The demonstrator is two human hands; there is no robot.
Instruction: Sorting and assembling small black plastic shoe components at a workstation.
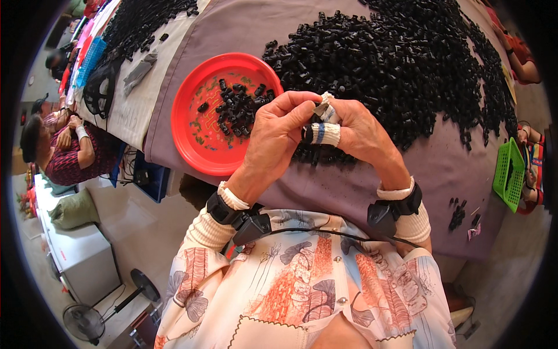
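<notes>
At the centre of the frame my left hand and right hand meet, fingertips pinched together on a small black plastic part that is mostly hidden between them; my right fingers wear white cloth wraps. I judge I am mid-assembly, pressing one piece together. The next move calls for a firm squeeze. The red plate sits left of centre, and the black parts heap fills the upper right of the purple tablecloth.
</notes>
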